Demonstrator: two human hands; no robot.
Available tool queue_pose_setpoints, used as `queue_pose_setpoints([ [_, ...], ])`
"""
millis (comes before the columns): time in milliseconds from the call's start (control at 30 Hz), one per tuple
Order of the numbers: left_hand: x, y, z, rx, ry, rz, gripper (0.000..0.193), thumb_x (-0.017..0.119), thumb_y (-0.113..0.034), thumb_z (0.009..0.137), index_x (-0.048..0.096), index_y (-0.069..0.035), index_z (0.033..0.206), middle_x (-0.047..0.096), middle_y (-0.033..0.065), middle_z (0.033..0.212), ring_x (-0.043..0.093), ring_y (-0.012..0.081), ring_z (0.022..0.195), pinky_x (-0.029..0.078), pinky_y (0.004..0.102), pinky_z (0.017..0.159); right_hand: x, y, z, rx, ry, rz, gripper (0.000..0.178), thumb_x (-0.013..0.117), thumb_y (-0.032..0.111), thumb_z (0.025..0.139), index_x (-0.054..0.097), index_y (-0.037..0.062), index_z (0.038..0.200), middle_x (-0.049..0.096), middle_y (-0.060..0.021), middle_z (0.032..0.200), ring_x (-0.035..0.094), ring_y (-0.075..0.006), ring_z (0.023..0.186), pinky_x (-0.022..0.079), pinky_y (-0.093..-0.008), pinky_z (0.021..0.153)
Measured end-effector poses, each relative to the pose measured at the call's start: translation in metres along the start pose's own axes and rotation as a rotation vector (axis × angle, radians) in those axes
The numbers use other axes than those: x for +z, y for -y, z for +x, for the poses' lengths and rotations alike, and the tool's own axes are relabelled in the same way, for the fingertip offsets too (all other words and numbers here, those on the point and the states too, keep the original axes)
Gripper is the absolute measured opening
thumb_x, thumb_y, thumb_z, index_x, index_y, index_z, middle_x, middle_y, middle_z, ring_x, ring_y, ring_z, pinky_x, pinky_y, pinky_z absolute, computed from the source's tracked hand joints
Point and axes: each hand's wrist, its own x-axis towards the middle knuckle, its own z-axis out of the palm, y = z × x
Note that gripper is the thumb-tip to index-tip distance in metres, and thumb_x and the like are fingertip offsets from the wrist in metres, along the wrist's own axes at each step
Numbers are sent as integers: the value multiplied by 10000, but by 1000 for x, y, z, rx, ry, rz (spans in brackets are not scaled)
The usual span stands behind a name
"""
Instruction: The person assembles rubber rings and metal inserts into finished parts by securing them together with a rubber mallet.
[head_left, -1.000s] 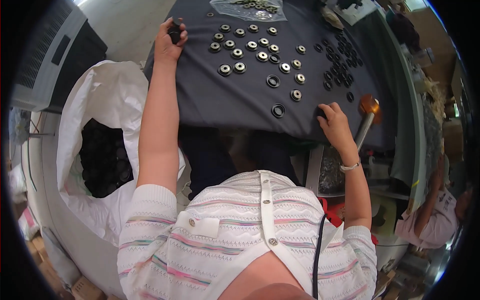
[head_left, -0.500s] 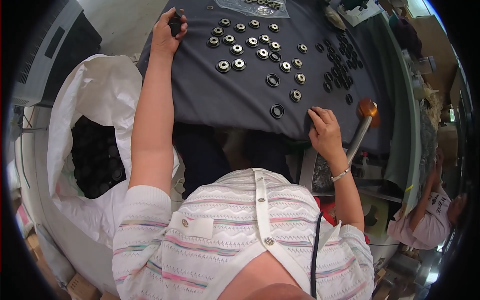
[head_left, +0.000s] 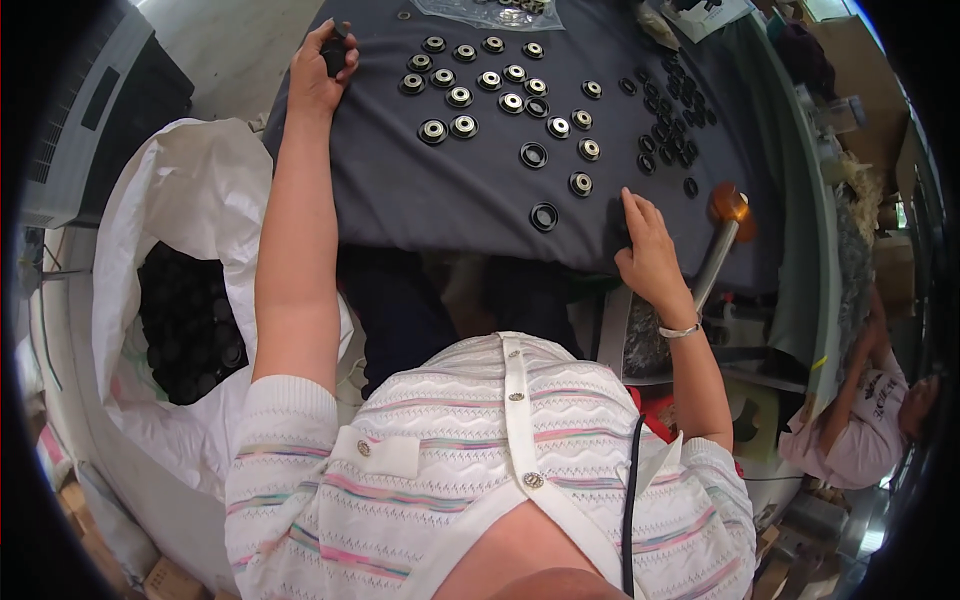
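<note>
My left hand (head_left: 315, 88) is closed around black round parts (head_left: 336, 55) at the table's far left; how many it holds is hard to tell. My right hand (head_left: 652, 255) is over the near edge of the cloth-covered table (head_left: 400, 190), its index finger stretched forward and the others partly bent, with nothing visible in it. Between my hands lie several black round parts with metal bearings (head_left: 464, 126) in them. A black round part (head_left: 543, 217) without a bearing lies nearest my right hand, and another (head_left: 534, 155) lies just beyond it.
Right of my right hand rests a mallet (head_left: 731, 204) with an amber head. Loose black rings (head_left: 672, 125) spread at the far right. A clear bag (head_left: 480, 14) of metal parts lies at the back. At left stands a white sack (head_left: 180, 165) of black parts. Another person (head_left: 862, 430) sits at right.
My right hand has turned, and its index finger now reaches farther forward. The left hand keeps its hold on the black parts. The whole view has shifted slightly.
</note>
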Motion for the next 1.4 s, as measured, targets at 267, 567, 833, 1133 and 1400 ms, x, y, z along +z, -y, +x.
queue_pose_setpoints([
  [267, -7, 1, 4, -21, 72, -12, 303, 573, -268, 914, 568, 16, 1020, 590, 104, 798, 546, 173, 602, 357, 227, 420, 3, 2, -13, -20, -6, -139, 430, 645, 19, 789, 553, -58, 1202, 537, -169, 1163, 522, -322, 1058, 464, -390, 883],
  [567, -1, -3, -3, 39, 0, 5, 283, 615, -236, 888, 599, 30, 983, 609, 114, 772, 565, 181, 575, 363, 228, 407, -15, 41, 69, 10, 69, 484, 550, 689, -31, 714, 583, 67, 1245, 606, -96, 953, 611, -207, 897, 477, -299, 801],
  [833, 15, -2, -8, 11, -49, 34, 253, 614, -233, 886, 615, 11, 954, 608, 94, 760, 560, 166, 557, 344, 214, 393, 44, 100, 117, -397, -7, 463, 532, 721, 9, 707, 579, 58, 1217, 604, -91, 1033, 594, -249, 946, 460, -392, 898],
  [1133, 18, -7, -19, 8, -83, 78, 233, 617, -236, 880, 624, -8, 930, 609, 79, 733, 555, 150, 534, 363, 213, 397, 61, 128, 163, -645, -149, -38, 367, 723, 123, 735, 627, 85, 1088, 623, -38, 1013, 540, -228, 1045, 351, -445, 996],
  [1400, 21, -2, -14, -18, -95, 84, 246, 609, -248, 889, 624, -9, 945, 612, 81, 754, 562, 148, 549, 376, 210, 405, 46, 123, 161, -585, -162, 108, 340, 709, 66, 733, 635, 60, 1065, 624, -62, 986, 564, -250, 998, 415, -436, 932],
])
